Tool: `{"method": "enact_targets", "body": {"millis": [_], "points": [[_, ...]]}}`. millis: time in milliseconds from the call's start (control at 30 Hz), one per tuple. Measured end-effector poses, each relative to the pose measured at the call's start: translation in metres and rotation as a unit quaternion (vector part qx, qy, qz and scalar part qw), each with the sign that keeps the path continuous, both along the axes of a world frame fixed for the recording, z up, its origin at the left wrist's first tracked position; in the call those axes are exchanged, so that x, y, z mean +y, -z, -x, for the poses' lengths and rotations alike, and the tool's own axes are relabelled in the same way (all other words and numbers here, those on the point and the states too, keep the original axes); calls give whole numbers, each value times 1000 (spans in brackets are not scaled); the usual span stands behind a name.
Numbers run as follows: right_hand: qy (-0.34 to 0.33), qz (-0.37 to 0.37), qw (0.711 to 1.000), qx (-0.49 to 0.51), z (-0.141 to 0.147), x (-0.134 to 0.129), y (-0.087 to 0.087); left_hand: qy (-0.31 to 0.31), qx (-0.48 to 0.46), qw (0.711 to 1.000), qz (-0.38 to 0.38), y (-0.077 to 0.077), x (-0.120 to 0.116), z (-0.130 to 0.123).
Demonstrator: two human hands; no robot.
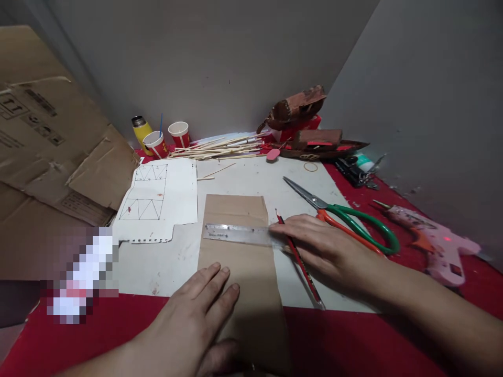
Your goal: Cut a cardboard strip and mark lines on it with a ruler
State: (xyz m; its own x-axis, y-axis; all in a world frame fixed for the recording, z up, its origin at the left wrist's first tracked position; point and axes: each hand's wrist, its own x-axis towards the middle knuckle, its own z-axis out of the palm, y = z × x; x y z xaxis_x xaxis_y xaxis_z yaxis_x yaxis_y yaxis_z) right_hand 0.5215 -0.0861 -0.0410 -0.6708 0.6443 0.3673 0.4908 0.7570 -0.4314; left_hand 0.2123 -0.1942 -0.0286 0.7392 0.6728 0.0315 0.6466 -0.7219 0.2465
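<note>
A strip of brown cardboard (239, 293) lies in front of me, running toward my body. My left hand (196, 309) rests flat on its left side, fingers stretched out. Across the upper part of the strip lies a clear ruler (236, 234). Its right end is blurred at the fingertips of my right hand (318, 251), which pinch it. The same hand has a red and black pencil (303, 267) tucked between its fingers, its tip pointing away from me. Just beyond that hand lie scissors (353, 222) with green and orange handles.
A sheet with drawn triangles (183, 193) lies at left, beside a large cardboard box (47, 131). Paper cups (181, 137), a yellow bottle (143, 133), thin sticks (220, 149) and brown model boats (318, 144) line the back. A pink glue gun (444, 243) lies at right.
</note>
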Motion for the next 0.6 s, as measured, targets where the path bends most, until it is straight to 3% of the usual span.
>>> {"method": "enact_targets", "body": {"millis": [233, 367, 600], "points": [[-20, 14, 1000, -19, 2, -2, 3, -20, -29, 999, 0, 1, 6, -1], [-28, 26, 999, -21, 1, -2, 1, -43, -30, 998, -39, 1, 7, 0], [-30, 24, 999, -8, 2, -2, 1, -29, 55, 988, -144, -5, 21, -15]]}}
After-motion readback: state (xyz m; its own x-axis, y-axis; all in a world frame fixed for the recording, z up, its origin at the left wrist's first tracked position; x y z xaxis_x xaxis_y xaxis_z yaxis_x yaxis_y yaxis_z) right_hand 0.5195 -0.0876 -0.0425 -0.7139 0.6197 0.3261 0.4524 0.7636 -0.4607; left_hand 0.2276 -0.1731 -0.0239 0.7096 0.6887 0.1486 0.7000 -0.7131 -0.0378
